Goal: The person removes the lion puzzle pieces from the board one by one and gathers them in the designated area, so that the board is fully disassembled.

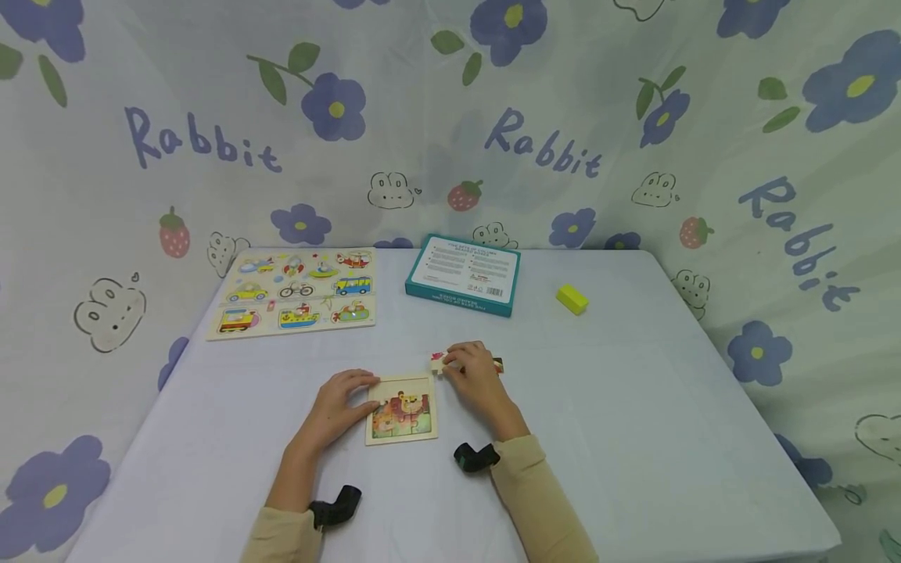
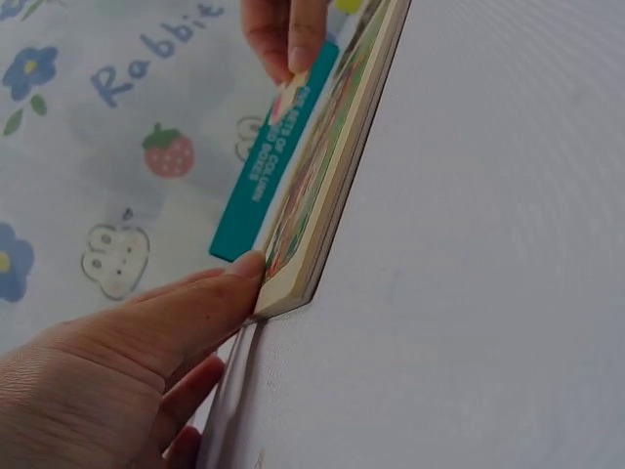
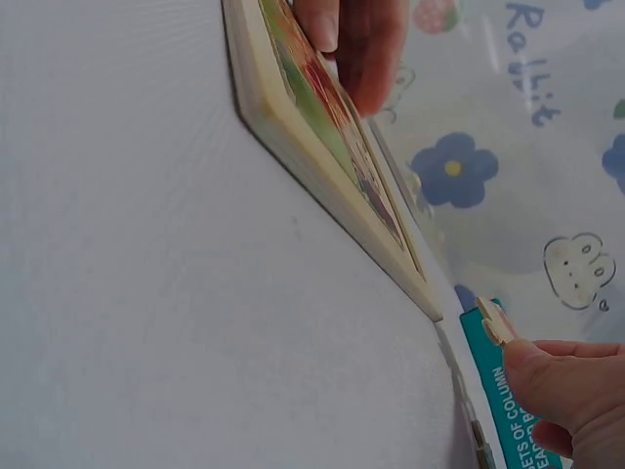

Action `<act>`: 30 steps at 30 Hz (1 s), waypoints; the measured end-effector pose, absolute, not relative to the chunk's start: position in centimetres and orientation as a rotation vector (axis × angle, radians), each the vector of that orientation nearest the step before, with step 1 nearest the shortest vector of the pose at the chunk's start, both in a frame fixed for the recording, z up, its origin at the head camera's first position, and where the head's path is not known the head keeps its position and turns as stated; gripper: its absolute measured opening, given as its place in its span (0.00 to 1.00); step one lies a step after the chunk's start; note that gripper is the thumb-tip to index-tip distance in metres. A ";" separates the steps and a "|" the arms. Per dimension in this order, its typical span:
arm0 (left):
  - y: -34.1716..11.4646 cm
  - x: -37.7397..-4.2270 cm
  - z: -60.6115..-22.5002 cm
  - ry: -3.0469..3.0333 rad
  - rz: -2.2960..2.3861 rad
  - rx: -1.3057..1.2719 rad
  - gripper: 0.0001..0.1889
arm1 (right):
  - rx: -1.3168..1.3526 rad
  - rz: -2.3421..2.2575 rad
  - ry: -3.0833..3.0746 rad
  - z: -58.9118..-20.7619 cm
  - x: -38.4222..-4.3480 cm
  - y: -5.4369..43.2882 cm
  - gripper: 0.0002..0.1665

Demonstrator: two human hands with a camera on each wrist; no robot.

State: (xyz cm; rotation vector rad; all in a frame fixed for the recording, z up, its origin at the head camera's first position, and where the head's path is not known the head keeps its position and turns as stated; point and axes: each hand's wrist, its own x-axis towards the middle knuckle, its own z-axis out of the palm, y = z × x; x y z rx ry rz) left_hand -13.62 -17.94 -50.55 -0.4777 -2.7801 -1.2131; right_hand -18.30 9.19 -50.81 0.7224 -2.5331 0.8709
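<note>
Right hand [image 1: 476, 378] in pinch grip on jigsaw piece [image 3: 495, 322], left hand [image 1: 338, 406] loose against wooden puzzle tray [image 1: 432, 410]

One table [image 1: 633, 438]. By its far-left corner, one vehicle board [image 1: 288, 303] with ten vehicle pictures; at the far edge, one teal box [image 1: 463, 270]; toward the far-right corner, one yellow block [image 1: 572, 299]. Closer to the near edge, one framed puzzle [image 1: 401, 385], one left hand [image 1: 342, 403], one right hand [image 1: 477, 379] and two wrist cameras [image 1: 335, 507]. Loose puzzle pieces [image 1: 499, 365] number at least two; the fingers may hide more.
</note>
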 end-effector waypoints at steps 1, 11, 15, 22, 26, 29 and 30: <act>-18.0 -13.6 -50.5 -2.785 -1.213 -0.479 0.20 | 0.718 0.866 -2.535 -50.9 -18.4 9.3 0.04; -18.3 -13.6 -50.4 -2.833 -1.252 -0.441 0.21 | 0.729 0.873 -2.558 -51.1 -18.4 9.5 0.03; -18.5 -13.6 -50.5 -2.837 -1.265 -0.443 0.21 | 0.737 0.871 -2.571 -51.5 -18.4 9.4 0.03; -19.0 -13.6 -50.6 -2.835 -1.263 -0.452 0.21 | 0.761 0.889 -2.572 -51.8 -18.5 9.3 0.04; -19.2 -13.6 -50.6 -2.851 -1.260 -0.433 0.21 | 0.755 0.891 -2.590 -51.7 -18.5 9.3 0.03; -19.2 -13.5 -50.6 -2.858 -1.270 -0.428 0.21 | 0.755 0.909 -2.598 -51.7 -18.4 9.3 0.03; -19.2 -13.5 -50.6 -2.860 -1.269 -0.430 0.22 | 0.755 0.916 -2.598 -51.7 -18.4 9.4 0.03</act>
